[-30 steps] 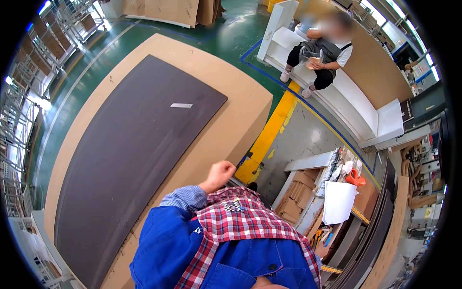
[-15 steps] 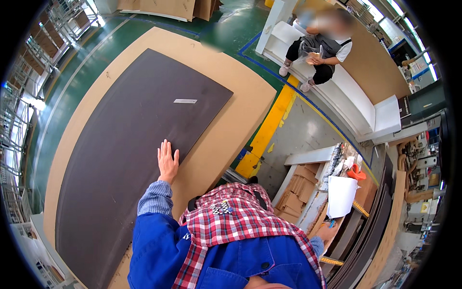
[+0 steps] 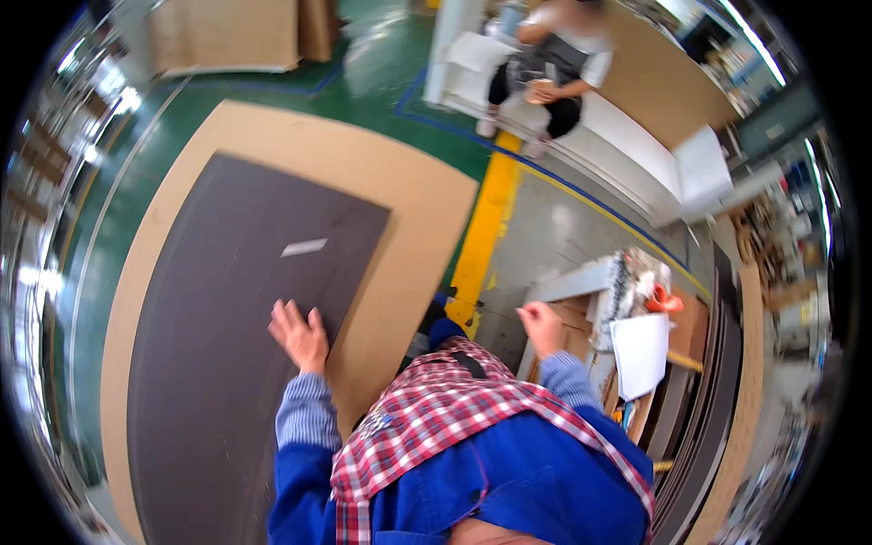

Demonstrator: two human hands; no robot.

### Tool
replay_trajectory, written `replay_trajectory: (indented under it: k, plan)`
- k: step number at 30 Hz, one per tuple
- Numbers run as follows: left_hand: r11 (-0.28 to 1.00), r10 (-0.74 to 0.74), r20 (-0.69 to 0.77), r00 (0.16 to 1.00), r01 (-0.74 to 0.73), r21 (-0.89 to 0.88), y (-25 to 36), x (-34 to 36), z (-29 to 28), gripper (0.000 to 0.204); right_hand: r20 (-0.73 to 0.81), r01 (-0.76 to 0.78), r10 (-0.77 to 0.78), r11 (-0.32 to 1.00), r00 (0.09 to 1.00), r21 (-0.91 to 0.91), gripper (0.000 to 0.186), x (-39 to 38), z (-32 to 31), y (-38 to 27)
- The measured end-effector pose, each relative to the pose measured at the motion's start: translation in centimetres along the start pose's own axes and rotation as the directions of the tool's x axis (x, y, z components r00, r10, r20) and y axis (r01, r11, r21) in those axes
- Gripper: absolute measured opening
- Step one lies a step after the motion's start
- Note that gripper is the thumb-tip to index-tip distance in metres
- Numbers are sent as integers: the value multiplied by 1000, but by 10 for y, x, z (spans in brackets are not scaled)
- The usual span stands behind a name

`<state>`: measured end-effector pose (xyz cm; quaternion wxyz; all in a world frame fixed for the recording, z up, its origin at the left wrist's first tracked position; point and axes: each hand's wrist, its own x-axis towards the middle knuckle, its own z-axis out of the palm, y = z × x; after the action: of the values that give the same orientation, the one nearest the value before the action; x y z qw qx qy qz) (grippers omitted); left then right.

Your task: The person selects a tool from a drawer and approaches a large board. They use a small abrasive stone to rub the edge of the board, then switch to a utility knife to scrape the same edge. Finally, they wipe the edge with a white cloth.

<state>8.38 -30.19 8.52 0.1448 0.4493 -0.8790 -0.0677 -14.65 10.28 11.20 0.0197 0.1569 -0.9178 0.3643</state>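
A large dark grey-brown panel (image 3: 227, 363) lies on a bigger tan board (image 3: 427, 182). My left hand (image 3: 300, 336) rests on the panel near its right edge, fingers spread. Beyond the fingertips a thin pale strip (image 3: 303, 247) lies on the panel's surface. My right hand (image 3: 543, 329) is raised between the tan board and the bench at the right, its fingers curled closed. Whether anything small is pinched in it is too blurred to tell.
A cluttered bench (image 3: 590, 277) at the right bears white paper sheets (image 3: 639, 354) and an orange tool (image 3: 663, 300). Long dark boards (image 3: 713, 391) stand beside it. A person (image 3: 554, 77) sits on a white ledge at the back, holding food. Cardboard (image 3: 222, 36) stands at the far left.
My right hand has come away from beside the paper on the bench, moving left and forward. My left hand stays on the panel, fingers spread wider. The whole view has shifted.
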Motion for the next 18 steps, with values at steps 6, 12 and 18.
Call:
replay_trajectory:
  k: [6,12,18]
  plan:
    - [979,-106,-110,988,124,163,-29,-18,24,48,223,107,-131,988,966,115,20,69,55,-12]
    - [944,-172,-21,985,171,281,-25,-14,29,51,28,9,-9,1000,1000,0,25,78,23,38]
    - [945,-146,-49,988,154,288,-33,-8,32,51,-270,-205,156,965,950,-165,45,45,-31,85]
